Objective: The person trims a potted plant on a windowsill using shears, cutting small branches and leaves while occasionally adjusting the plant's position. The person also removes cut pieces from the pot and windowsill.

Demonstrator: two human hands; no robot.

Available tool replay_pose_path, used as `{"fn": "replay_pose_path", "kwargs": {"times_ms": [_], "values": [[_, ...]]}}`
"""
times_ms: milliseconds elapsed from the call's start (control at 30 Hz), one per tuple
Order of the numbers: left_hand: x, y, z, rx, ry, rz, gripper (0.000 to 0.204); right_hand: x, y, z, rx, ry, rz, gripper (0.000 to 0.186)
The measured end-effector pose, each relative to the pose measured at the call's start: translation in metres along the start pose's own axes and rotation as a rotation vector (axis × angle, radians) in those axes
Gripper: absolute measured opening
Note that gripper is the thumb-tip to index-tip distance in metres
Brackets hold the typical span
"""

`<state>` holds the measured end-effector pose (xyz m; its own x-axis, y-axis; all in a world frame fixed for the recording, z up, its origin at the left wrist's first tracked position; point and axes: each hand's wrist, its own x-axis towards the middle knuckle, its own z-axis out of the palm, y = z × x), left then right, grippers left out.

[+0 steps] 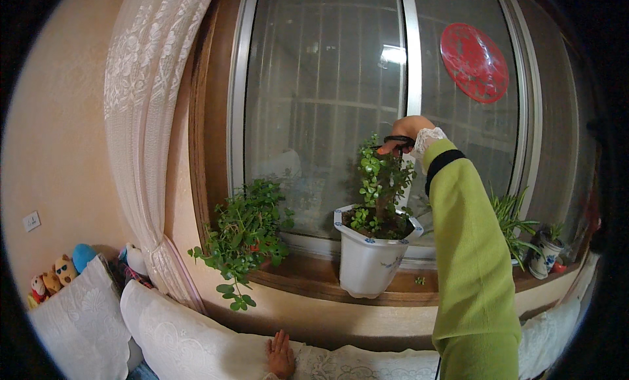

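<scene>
My right hand is raised at the top of a small-leaved plant, curled on what looks like black-handled scissors; the blades are hard to make out. That plant stands in a white hexagonal pot with blue floral decoration, on the wooden windowsill. Low in the head view, my left hand rests open, fingers extended, on the white lace-covered sofa back, below the pot.
A trailing plant is left of the pot; a spiky plant and small patterned pot are right. A sliding window with a red decoration is behind. A lace curtain and soft toys are at left.
</scene>
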<state>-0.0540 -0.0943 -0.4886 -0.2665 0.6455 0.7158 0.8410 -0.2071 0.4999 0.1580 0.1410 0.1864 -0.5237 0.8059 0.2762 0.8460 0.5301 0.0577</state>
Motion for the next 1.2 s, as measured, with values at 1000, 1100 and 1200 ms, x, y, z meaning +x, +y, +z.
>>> {"fn": "replay_pose_path", "kwargs": {"times_ms": [1000,1100,1200], "values": [[0.003,0.004,-0.004,0.000,-0.038,-0.035,0.049,-0.004,-0.005,0.003,-0.248,0.104,0.011,0.054],[0.007,0.000,0.000,0.046,-0.021,-0.048,0.048,-0.012,0.000,-0.001,-0.219,0.136,0.006,0.054],[0.007,0.010,-0.001,0.032,-0.009,-0.057,0.049,-0.022,0.001,-0.006,-0.208,0.121,0.012,0.050]]}}
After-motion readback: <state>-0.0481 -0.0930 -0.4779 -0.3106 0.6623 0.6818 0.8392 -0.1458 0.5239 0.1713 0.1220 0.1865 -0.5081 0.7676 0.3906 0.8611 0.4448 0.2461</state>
